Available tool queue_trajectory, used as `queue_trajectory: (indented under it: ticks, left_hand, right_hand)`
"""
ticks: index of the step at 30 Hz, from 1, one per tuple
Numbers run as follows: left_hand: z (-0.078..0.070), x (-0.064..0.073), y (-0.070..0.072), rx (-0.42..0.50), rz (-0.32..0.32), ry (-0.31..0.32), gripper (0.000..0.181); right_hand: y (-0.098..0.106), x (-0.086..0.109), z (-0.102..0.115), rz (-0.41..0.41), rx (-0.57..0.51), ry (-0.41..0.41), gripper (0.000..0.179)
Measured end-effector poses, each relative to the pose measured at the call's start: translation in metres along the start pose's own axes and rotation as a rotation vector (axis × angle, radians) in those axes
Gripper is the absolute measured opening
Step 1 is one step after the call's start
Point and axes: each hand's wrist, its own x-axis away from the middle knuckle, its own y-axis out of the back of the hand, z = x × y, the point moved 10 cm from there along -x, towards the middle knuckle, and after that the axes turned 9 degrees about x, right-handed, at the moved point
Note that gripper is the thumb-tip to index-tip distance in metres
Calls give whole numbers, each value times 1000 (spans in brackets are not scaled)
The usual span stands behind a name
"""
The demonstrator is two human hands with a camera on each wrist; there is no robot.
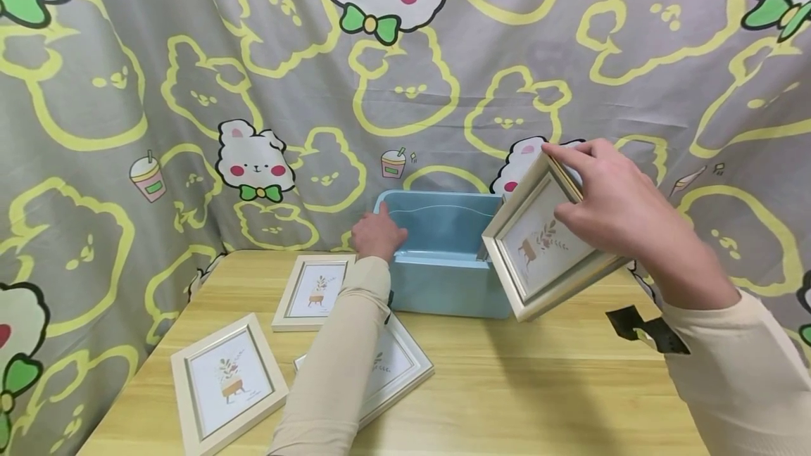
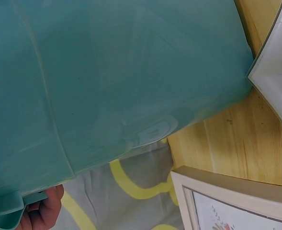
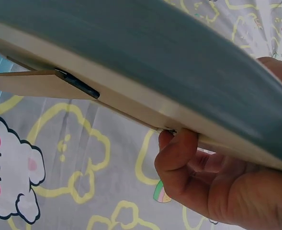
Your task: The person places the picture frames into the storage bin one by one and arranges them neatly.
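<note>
A picture frame point(image 1: 538, 245) with a plant print hangs tilted in my right hand point(image 1: 624, 210), at the right end of a light blue plastic bin point(image 1: 450, 290). That hand pinches the frame by its upper edge, thumb on the front side. A stand flap point(image 3: 40, 85) sticks out from the frame's back in the right wrist view. My left hand point(image 1: 378, 232) grips the bin's left rim; in the left wrist view its fingers point(image 2: 47, 208) curl under the rim. The bin stands upright, and the part of its inside that shows holds nothing.
Three more picture frames lie on the wooden table point(image 1: 570, 378): one beside the bin point(image 1: 285, 301), one nearer at left point(image 1: 180, 378), and one partly hidden under my left forearm point(image 1: 412, 354). A patterned grey curtain point(image 1: 418, 118) hangs behind.
</note>
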Motion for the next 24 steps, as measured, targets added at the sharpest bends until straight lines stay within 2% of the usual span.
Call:
queue_trajectory:
  ticks: [16,24]
  left_hand:
    - [0,-1,1,-14,-1,11,76]
    - [1,-1,-1,-14,11,7,76]
  right_hand:
    - [1,-27,-1,-11,-22,-34,79]
    - [-5,-34,-10,-4,-55,-90,83]
